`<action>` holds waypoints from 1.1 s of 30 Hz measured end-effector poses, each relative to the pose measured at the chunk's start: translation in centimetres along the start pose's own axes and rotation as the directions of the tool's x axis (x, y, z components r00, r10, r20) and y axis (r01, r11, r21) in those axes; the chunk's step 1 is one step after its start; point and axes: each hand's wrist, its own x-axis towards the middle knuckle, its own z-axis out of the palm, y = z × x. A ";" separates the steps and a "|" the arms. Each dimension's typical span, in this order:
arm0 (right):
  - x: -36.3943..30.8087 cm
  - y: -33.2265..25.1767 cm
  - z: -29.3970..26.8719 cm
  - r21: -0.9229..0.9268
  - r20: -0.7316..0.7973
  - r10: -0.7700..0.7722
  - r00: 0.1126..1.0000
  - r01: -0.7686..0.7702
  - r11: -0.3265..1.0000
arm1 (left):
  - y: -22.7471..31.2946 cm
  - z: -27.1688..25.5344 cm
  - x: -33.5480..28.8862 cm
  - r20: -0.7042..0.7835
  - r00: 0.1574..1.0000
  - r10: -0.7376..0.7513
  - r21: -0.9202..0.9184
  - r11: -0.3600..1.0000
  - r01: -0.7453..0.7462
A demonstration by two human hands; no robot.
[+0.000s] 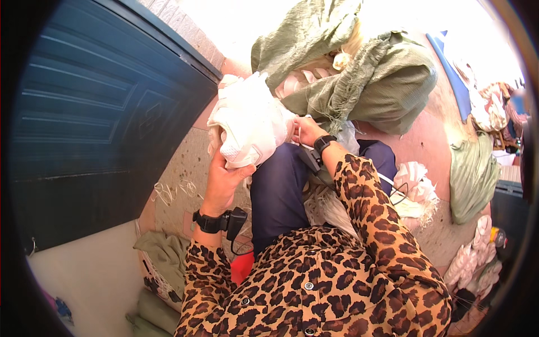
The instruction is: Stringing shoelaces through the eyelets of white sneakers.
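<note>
Bundled white shoe uppers (244, 121), textured and rounded, sit at the near-left of the frayed green woven sack (398, 78) holding pale pieces (297, 82), my left hand (220, 182) clasping them from below, my right hand (307, 132) curled at their edge, its pinch unclear, with bare pinkish floor (432, 160) right of the sack.

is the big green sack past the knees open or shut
Open: the green sack's frayed edge is parted from its other side, and pale pieces show in the gap.

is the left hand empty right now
No, the left hand supports the lower end of the white bundle, with its thumb against it.
</note>
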 end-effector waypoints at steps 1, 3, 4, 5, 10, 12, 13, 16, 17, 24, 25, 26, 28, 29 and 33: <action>-0.1 0.0 0.4 0.002 0.043 0.023 0.999 -0.023 1.000 | 0.0 0.0 -0.1 -0.006 1.000 -0.024 0.032 0.999 0.024; 0.0 -0.6 1.2 0.041 0.089 -0.037 0.995 0.033 0.999 | -0.4 0.0 0.1 -0.072 0.996 0.061 0.061 0.996 -0.057; 0.0 -1.2 1.7 0.084 0.101 -0.035 0.994 0.026 0.996 | -0.6 0.1 0.4 -0.073 0.996 0.059 0.070 0.996 -0.054; 0.1 -1.6 2.2 0.074 0.109 -0.091 0.990 0.083 0.994 | -0.8 0.1 0.8 -0.125 0.986 0.107 0.118 0.989 -0.092; 0.4 -3.0 4.4 0.268 0.320 -0.166 0.933 0.079 0.960 | -1.8 0.2 2.5 -0.260 0.936 0.238 0.285 0.945 -0.161; 0.4 -3.0 4.2 0.415 0.307 -0.213 0.928 0.071 0.907 | -2.2 0.1 2.3 -0.238 0.940 0.245 0.299 0.939 -0.169; 0.3 -2.9 3.7 0.458 0.312 -0.215 0.926 0.051 0.888 | -2.4 0.1 1.9 -0.269 0.943 0.197 0.233 0.963 -0.134; -1.4 -2.0 0.7 0.508 0.303 -0.210 0.930 0.029 0.861 | -2.8 -0.1 1.1 -0.215 0.968 0.126 0.208 0.975 -0.081; -2.3 -1.6 -0.6 0.556 0.303 -0.282 0.910 0.071 0.828 | -2.9 -0.2 0.8 -0.121 0.987 0.109 0.266 0.961 -0.074; -13.2 7.0 -9.5 0.427 0.116 -0.310 0.944 0.234 0.873 | -5.7 2.6 -1.6 0.584 0.800 -0.140 0.758 0.446 -0.476; -14.0 7.7 -9.9 0.413 0.071 -0.279 0.958 0.226 0.882 | -6.5 3.3 -1.4 0.591 0.793 -0.147 0.760 0.430 -0.487; -14.8 8.0 -10.1 0.301 0.020 -0.207 0.978 0.192 0.934 | -7.3 4.2 -1.0 0.629 0.772 -0.097 0.725 0.431 -0.537; -17.0 7.3 -10.0 0.180 -0.045 -0.150 0.988 0.156 0.971 | -8.5 6.1 -0.4 0.592 0.786 -0.179 0.789 0.328 -0.519; -17.9 6.0 -10.2 0.152 -0.159 -0.218 0.963 0.242 0.958 | -9.5 6.6 0.9 0.587 0.786 -0.196 0.802 0.274 -0.531; -25.3 -0.3 -11.4 0.103 -0.275 -0.515 0.812 0.557 0.824 | -12.1 9.8 0.8 0.566 0.743 -0.358 0.807 0.053 -0.589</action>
